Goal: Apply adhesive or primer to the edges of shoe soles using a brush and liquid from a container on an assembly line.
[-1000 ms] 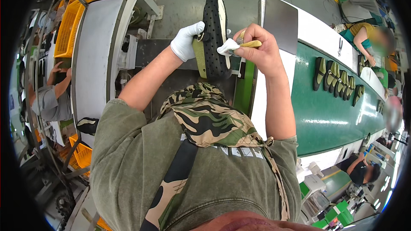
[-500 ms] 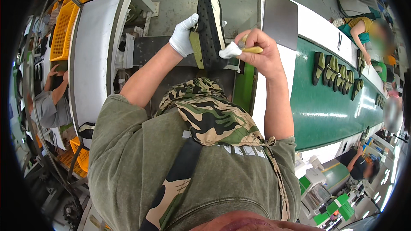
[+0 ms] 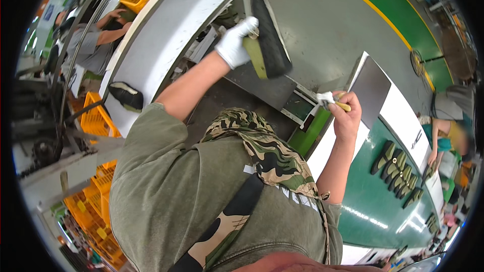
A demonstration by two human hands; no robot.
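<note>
My left hand point(image 3: 235, 45), in a white glove, grips a shoe point(image 3: 271, 38) with a black sole and an olive-green upper. The shoe is held up on its side, sole edge to the right, and slightly blurred. My bare right hand point(image 3: 347, 117) is closed on a small tool with a yellowish handle point(image 3: 344, 106). White cloth-like material point(image 3: 325, 98) covers the tool's end; what lies under it is hidden. The tool is apart from the shoe, to its lower right.
A white bench point(image 3: 176, 25) runs along my left, with another black shoe point(image 3: 126, 95) on it. On my right, a green conveyor belt point(image 3: 363, 191) carries several olive shoes point(image 3: 396, 171). Yellow crates point(image 3: 93, 116) stand at the left. Other people point(image 3: 443, 138) work on both sides.
The whole view has turned leftward. My left hand has carried the shoe away from the right hand. The tool's white end, earlier touching the sole's edge, is now apart from it.
</note>
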